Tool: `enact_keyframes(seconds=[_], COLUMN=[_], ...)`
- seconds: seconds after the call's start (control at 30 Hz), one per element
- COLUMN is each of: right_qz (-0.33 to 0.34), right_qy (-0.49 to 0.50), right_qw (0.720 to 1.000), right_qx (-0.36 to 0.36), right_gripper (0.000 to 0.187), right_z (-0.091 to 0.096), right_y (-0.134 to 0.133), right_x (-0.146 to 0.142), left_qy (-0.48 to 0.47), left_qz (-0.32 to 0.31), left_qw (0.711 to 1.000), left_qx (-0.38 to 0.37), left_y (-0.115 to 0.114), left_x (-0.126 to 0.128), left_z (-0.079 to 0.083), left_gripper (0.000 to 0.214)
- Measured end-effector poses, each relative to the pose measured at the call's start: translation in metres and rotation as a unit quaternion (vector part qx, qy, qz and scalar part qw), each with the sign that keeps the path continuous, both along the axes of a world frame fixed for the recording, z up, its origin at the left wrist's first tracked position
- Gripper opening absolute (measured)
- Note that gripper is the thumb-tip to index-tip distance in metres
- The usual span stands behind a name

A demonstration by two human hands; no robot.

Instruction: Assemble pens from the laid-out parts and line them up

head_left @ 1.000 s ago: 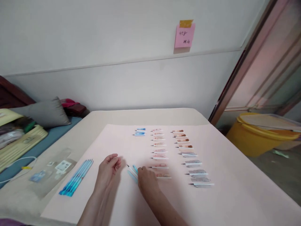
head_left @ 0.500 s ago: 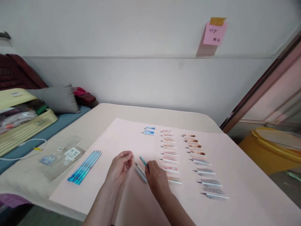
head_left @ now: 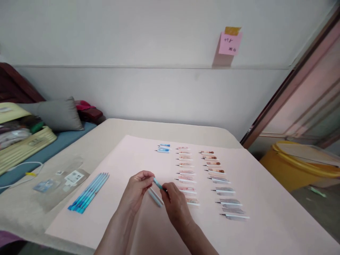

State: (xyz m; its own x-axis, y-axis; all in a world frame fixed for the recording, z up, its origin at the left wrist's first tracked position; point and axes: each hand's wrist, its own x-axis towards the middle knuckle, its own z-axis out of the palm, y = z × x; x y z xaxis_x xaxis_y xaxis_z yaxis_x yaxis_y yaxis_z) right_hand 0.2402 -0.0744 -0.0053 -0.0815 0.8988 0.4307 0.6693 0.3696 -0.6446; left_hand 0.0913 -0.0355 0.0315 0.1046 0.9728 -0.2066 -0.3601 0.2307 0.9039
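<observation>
In the head view, my left hand (head_left: 139,187) pinches the upper end of a short teal pen part (head_left: 158,183) between thumb and fingertips. My right hand (head_left: 175,202) grips its lower end, with a dark bit showing by the fingers. Whether this part is a cap or a barrel I cannot make out. Just below the hands, a pale whitish pen piece (head_left: 155,197) lies slanted on the pink sheet (head_left: 117,209). To the left, several blue pens (head_left: 89,193) lie side by side, tips pointing away from me.
Right of my hands, pink-patterned pen pieces (head_left: 185,173) form a column. Brown and grey pen pieces (head_left: 225,190) make another. Blue pen pieces (head_left: 162,150) lie farther back. Clear plastic packaging (head_left: 70,180) is at the left. A yellow bin (head_left: 287,166) stands beyond the table's right edge.
My left hand has closed onto the upper end of the teal pen part; before, it was apart from it. The view has shifted slightly to the right.
</observation>
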Motion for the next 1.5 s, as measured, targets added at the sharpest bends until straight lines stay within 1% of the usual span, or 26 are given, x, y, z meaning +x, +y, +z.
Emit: enact_keyframes(seconds=[0.2, 0.43, 0.53, 0.63, 0.7, 0.73, 0.77, 0.8, 0.83, 0.9, 0.93, 0.97, 1.0, 1.03, 1.1, 1.2, 1.3, 1.5], right_qz=[0.003, 0.002, 0.016, 0.017, -0.012, -0.032, -0.048, -0.061, -0.070, -0.075, -0.076, -0.078, -0.082, -0.085, -0.089, -0.084, -0.076, -0.067], right_qy=[0.004, 0.026, 0.029, 0.012, -0.013, -0.027, -0.042, -0.056, -0.069, -0.092, -0.101, -0.108, -0.115, -0.120, -0.130, -0.142, -0.158, -0.207], right_qw=[1.000, 0.999, 0.999, 0.998, 0.996, 0.994, 0.991, 0.987, 0.982, 0.975, 0.971, 0.968, 0.965, 0.962, 0.958, 0.954, 0.953, 0.942], right_qx=[-0.003, -0.025, -0.035, -0.053, -0.082, -0.101, -0.121, -0.140, -0.159, -0.190, -0.202, -0.212, -0.221, -0.228, -0.241, -0.250, -0.247, -0.256], right_gripper=[0.015, 0.013, 0.015, 0.017, 0.016, 0.016, 0.016, 0.016, 0.016, 0.016, 0.017, 0.017, 0.018, 0.018, 0.020, 0.022, 0.022, 0.020], right_z=[0.003, 0.002, 0.002, 0.002, 0.000, -0.002, -0.004, -0.007, -0.010, -0.016, -0.019, -0.022, -0.024, -0.025, -0.026, -0.026, -0.027, -0.031], right_y=[0.000, 0.000, -0.002, -0.002, 0.000, 0.001, 0.002, 0.004, 0.005, 0.007, 0.008, 0.008, 0.008, 0.008, 0.008, 0.008, 0.006, 0.003], right_x=[0.002, -0.001, -0.002, -0.003, -0.003, -0.003, -0.003, -0.004, -0.004, -0.006, -0.007, -0.008, -0.009, -0.010, -0.012, -0.013, -0.014, -0.017], left_qy=[0.047, 0.043, 0.054, 0.100, 0.170, 0.222, 0.286, 0.357, 0.431, 0.560, 0.607, 0.641, 0.664, 0.678, 0.688, 0.693, 0.697, 0.695], left_qz=[-0.019, -0.023, -0.021, -0.015, 0.003, 0.016, 0.027, 0.030, 0.023, -0.022, -0.052, -0.078, -0.097, -0.107, -0.107, -0.101, -0.099, -0.116], left_qw=[0.999, 0.999, 0.998, 0.994, 0.984, 0.974, 0.956, 0.931, 0.899, 0.826, 0.791, 0.762, 0.740, 0.726, 0.717, 0.713, 0.709, 0.709], left_qx=[0.016, 0.017, 0.024, 0.037, 0.044, 0.050, 0.058, 0.067, 0.072, 0.068, 0.060, 0.051, 0.044, 0.040, 0.037, 0.035, 0.032, 0.025], left_y=[0.000, -0.001, -0.002, 0.000, 0.003, 0.005, 0.007, 0.008, 0.009, 0.010, 0.009, 0.008, 0.008, 0.007, 0.007, 0.009, 0.010, 0.008], left_x=[-0.004, -0.005, -0.004, -0.005, -0.010, -0.013, -0.017, -0.021, -0.024, -0.026, -0.025, -0.023, -0.019, -0.015, -0.006, 0.002, 0.004, 0.006], left_z=[-0.002, 0.000, 0.001, 0.002, 0.003, 0.002, 0.001, 0.000, -0.003, -0.009, -0.013, -0.017, -0.021, -0.025, -0.032, -0.039, -0.042, -0.046], left_gripper=[0.017, 0.022, 0.023, 0.026, 0.026, 0.024, 0.020, 0.015, 0.011, 0.015, 0.017, 0.018, 0.019, 0.018, 0.017, 0.020, 0.021, 0.022])
